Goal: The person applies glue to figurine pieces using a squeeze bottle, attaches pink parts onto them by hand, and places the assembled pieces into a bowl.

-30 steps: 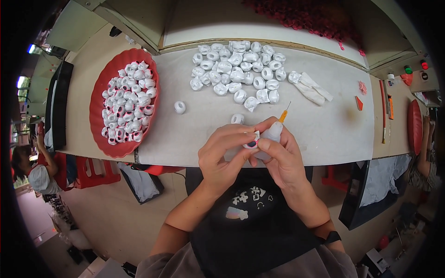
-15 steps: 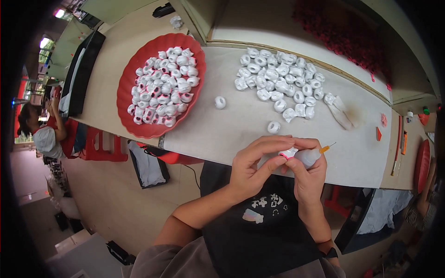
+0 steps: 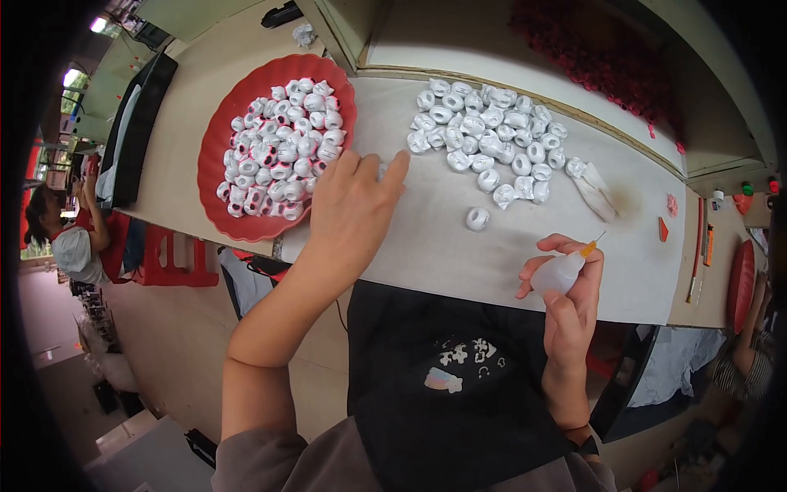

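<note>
My left hand (image 3: 352, 209) is stretched palm-down over the grey table (image 3: 426, 246), fingers extended beside the rim of the red tray (image 3: 215, 164), which is heaped with white beads marked with pink. What lies under its fingertips is hidden. My right hand (image 3: 570, 312) is near the table's front edge, closed around a small squeeze bottle (image 3: 557, 275) with an orange nozzle pointing up and right. A pile of plain white beads (image 3: 492, 135) lies further back on the table, and a single white bead (image 3: 477, 218) sits apart between the pile and my right hand.
Two long white pieces (image 3: 594, 189) lie right of the pile, with a small orange scrap (image 3: 662, 230) and thin tools (image 3: 701, 246) beyond. A black flat object (image 3: 135, 123) lies left of the tray. A red stool (image 3: 172, 258) and a seated person (image 3: 70, 238) are at the left.
My hands were together at the front edge, working on a white bead with the bottle. The left hand has since moved away up and left to the tray's rim; the right keeps the bottle.
</note>
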